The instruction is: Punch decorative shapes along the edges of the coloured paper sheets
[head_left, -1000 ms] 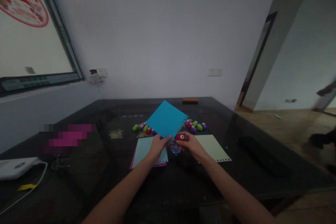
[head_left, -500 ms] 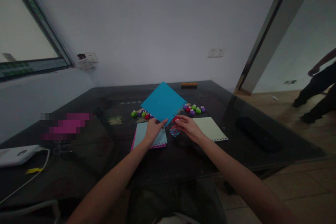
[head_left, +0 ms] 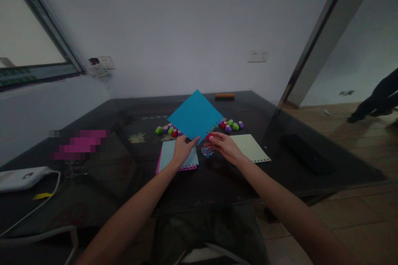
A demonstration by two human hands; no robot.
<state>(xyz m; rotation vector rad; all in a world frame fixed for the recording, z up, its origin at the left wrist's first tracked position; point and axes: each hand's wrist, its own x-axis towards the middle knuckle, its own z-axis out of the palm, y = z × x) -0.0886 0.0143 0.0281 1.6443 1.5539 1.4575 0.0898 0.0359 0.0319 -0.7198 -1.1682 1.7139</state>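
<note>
A sheet of blue paper point(head_left: 195, 116) with a row of holes along its lower right edge is tilted up above the table. My left hand point(head_left: 184, 149) pinches it by the bottom corner. My right hand point(head_left: 226, 145) is closed on a small red object point(head_left: 210, 136) right at the holed edge; its kind is partly hidden by my fingers. Below lies a little heap of pink and blue bits point(head_left: 207, 152). Under my left hand is a stack of light blue paper point(head_left: 166, 152) over pink sheets point(head_left: 189, 168). A cream sheet point(head_left: 248, 147) with edge holes lies to the right.
Small green, red and purple pieces with eye-like spots sit in a left group point(head_left: 166, 130) and a right group point(head_left: 231, 126). A black case point(head_left: 306, 155) lies at right, a brown bar point(head_left: 224, 96) at the back, a white device point(head_left: 23, 179) at left. A person's legs point(head_left: 381, 95) show far right.
My view has tilted slightly. The blue sheet stays in my left hand and the red object in my right, at the paper's edge. The person at far right has moved partly out of view.
</note>
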